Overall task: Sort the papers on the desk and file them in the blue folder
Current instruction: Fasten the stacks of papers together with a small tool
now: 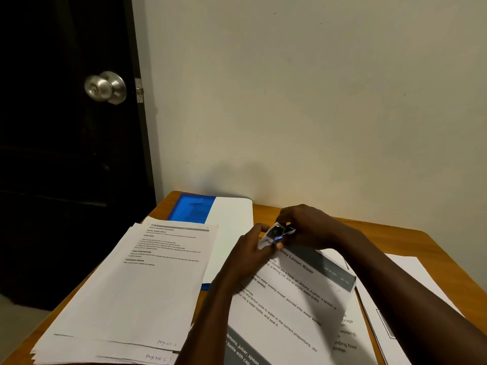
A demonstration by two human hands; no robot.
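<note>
Fingers (259, 229) of the left hand (250, 248) and of the right hand (311, 227) meet at the top corner of the lemon-water sheet (290, 299), a printed page with a grey header band and the words "Honey Lemon Water". That corner is bent up off the page and pinched between the two hands: the left fingers curl in on it from the left, and the right fingers are bunched tightly over it from the right. A small blue item (278, 238) shows right at the pinch; what it is cannot be told. The rest of the sheet slopes down from the fingers toward the person, lying over other printed pages.

Left of the fingers and nearer the person lies a pile of papers (126, 291), slightly fanned, with handwritten page numbers along the near edges. Beyond that pile, left of the fingers and farther away, the blue folder (191, 209) lies open against the wall (290, 101), with a white page (232, 222) on its right half reaching close to the left hand. Right of the fingers, past the right forearm, more white sheets (411, 272) rest on the wooden desk (382, 235). Far to the left stands a dark door (52, 154) with a metal knob (105, 86).
</note>
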